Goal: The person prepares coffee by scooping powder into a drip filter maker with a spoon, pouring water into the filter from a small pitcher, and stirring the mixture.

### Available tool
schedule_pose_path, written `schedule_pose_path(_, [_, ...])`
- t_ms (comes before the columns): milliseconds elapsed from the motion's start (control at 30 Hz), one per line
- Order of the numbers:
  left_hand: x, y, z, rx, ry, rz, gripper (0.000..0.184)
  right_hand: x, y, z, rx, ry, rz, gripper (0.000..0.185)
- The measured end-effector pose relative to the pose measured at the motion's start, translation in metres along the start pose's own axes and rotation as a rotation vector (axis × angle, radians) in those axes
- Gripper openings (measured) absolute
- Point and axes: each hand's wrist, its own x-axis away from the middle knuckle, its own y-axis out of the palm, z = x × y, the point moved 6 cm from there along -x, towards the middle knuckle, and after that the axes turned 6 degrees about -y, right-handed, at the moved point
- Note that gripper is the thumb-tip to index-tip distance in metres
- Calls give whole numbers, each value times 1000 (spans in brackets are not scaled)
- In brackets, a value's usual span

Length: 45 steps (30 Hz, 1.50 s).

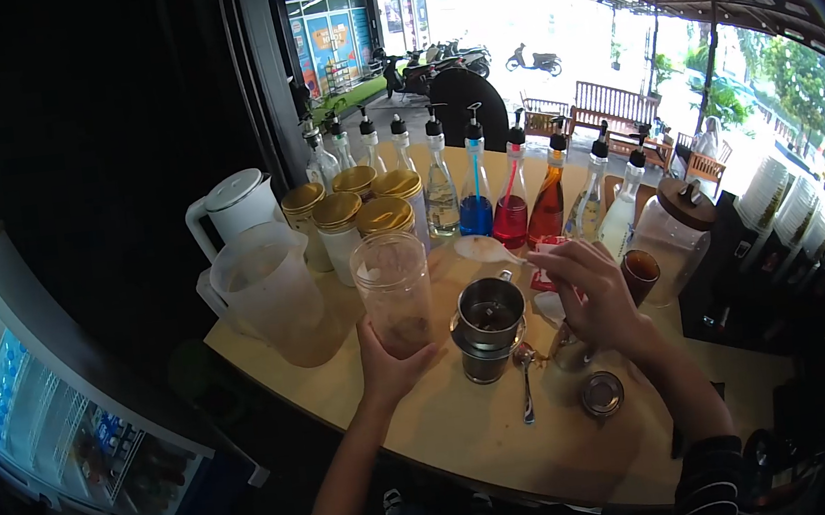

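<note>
My left hand (390, 362) is wrapped round a clear plastic jar (393, 285) with a ribbed neck and no lid on it. My right hand (592, 289) pinches the handle of a whitish plastic spoon (485, 249), its bowl pointing left toward the jar. Between my hands stands a metal coffee drip filter (492, 311) on top of a cup (484, 365), with dark contents inside. A metal teaspoon (527, 386) lies to its right. Nearer me is a small round metal lid (603, 394). Behind my right fingers shows a red and white packet (545, 262), partly hidden.
Pump-topped syrup bottles (475, 201) line the table's far side. Gold-lidded jars (337, 212), a frosted pitcher (269, 278) and a white kettle (238, 205) stand left. At right are a brown glass (641, 272), a wood-lidded jar (676, 225) and stacked cups (766, 195).
</note>
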Motion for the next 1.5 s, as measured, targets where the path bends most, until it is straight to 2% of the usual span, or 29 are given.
schedule_pose_path(67, [1, -3, 0, -112, -2, 42, 101, -21, 7, -3, 7, 36, -41, 35])
schedule_pose_path(167, [1, 0, -6, 32, 2, 25, 102, -59, 28, -17, 75, -106, -111, 34])
schedule_pose_path(300, [2, -3, -11, -5, -31, 45, 101, -92, 73, -29, 173, -222, -241, 27])
schedule_pose_path(333, [3, -3, -12, -43, -24, 45, 101, -97, 81, -31, 174, -224, -238, 27])
schedule_pose_path(400, [3, -4, -12, -81, -17, 52, 101, -105, 102, -34, 196, -231, -391, 28])
schedule_pose_path(600, [7, -16, -1, 4, 66, 129, 98, -104, 123, -37, 127, -226, -435, 28])
schedule_pose_path(667, [9, -33, 13, 88, 187, 293, 89, -102, 115, -39, 130, -229, -405, 29])
schedule_pose_path(700, [7, -34, 19, 93, 194, 289, 89, -101, 108, -41, 139, -238, -379, 29])
schedule_pose_path(767, [15, -41, 72, 7, 518, 372, 81, -97, 97, -47, 148, -245, -356, 29])
schedule_pose_path(800, [15, -41, 90, 8, 514, 371, 81, -94, 94, -51, 162, -260, -368, 27])
schedule_pose_path(867, [25, -24, 146, -19, 859, 231, 75, -87, 84, -59, 178, -272, -389, 25])
schedule_pose_path(900, [25, -19, 168, -12, 856, 230, 75, -83, 82, -63, 211, -299, -465, 23])
schedule_pose_path(933, [26, -2, 193, -154, 901, 120, 73, -76, 81, -65, 245, -327, -541, 22])
schedule_pose_path(967, [31, 16, 206, -296, 943, 8, 71, -75, 71, -72, 221, -380, -346, 28])
schedule_pose_path(1000, [37, 25, 209, -289, 943, 7, 71, -69, 63, -70, 225, -377, -351, 28])
schedule_pose_path(1067, [53, 49, 216, -404, 1023, -9, 70, -61, 36, -66, 272, -312, -297, 32])
schedule_pose_path(1100, [61, 58, 216, -417, 996, -22, 67, -53, 22, -56, 124, -205, -268, 33])
schedule_pose_path(1267, [86, 95, 210, -385, 1033, -170, 59, 9, -13, -36, 7, 18, -302, 40])
schedule_pose_path(1333, [92, 110, 206, -454, 1061, -216, 58, 34, -24, -22, -48, 166, -236, 41])
schedule_pose_path(1400, [93, 117, 199, -417, 1021, -227, 53, 57, -32, -13, -56, 261, -217, 34])
schedule_pose_path(1467, [88, 115, 193, -431, 946, -187, 47, 90, -35, 12, -109, 436, -66, 28])
schedule_pose_path(1500, [87, 109, 195, -377, 924, -165, 36, 102, -37, 18, -112, 475, -53, 22])
